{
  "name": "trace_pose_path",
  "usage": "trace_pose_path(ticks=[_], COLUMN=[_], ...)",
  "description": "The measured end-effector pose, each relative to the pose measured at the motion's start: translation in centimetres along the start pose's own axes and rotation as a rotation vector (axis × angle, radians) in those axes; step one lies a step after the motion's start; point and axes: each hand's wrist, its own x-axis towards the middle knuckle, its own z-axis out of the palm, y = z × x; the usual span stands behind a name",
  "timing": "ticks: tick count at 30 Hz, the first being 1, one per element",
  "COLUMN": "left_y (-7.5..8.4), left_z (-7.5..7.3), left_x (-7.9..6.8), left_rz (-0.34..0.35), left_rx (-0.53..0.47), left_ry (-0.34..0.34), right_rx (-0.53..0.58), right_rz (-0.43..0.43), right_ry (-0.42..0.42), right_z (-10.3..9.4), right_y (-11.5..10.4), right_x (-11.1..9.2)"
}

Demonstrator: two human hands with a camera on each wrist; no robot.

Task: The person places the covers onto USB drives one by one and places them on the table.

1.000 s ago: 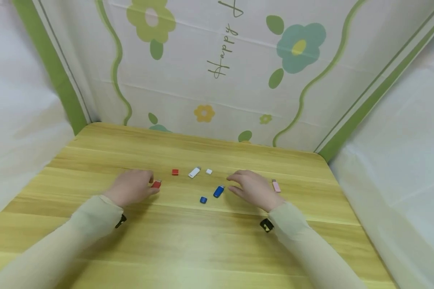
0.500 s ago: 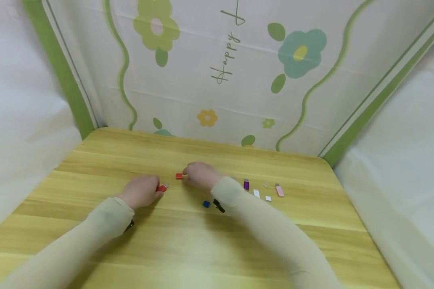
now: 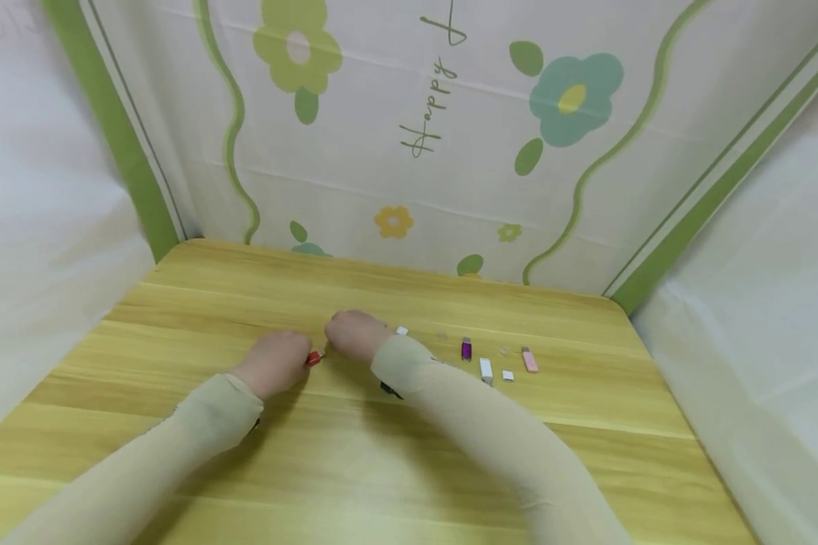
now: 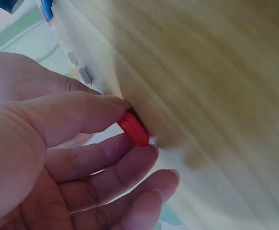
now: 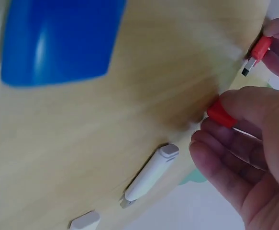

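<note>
Left hand (image 3: 277,362) pinches a red oblong USB stick (image 3: 313,359), its metal plug (image 5: 249,65) pointing rightward; right hand (image 3: 357,334) pinches a red blocky cap (image 5: 219,114).

The right hand (image 3: 357,335) hides the red cap (image 5: 220,115) in the head view.
</note>
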Motion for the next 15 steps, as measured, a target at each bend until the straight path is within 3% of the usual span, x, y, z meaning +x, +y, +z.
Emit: trace_pose_path(ticks=[4, 8, 11, 15], left_y=[0.0, -0.3, -0.2, 0.3], left_z=[0.5, 1.0, 0.9, 0.3], left_x=[0.1, 0.3, 0.3, 0.0], left_rz=[0.001, -0.020, -0.027, 0.013], left_rx=[0.021, 0.024, 0.016, -0.008], left_ry=[0.022, 0.031, 0.042, 0.129], right_rx=[0.058, 0.195, 0.259, 0.320], right_rz=[0.007, 0.019, 0.024, 0.044], right_ry=[0.035, 0.120, 0.184, 0.242], right_z=[-0.4, -1.2, -2.2, -3.0], right_y=[0.2, 1.2, 2.0, 2.9], right_x=[-0.8, -2.5, -4.5, -7.8])
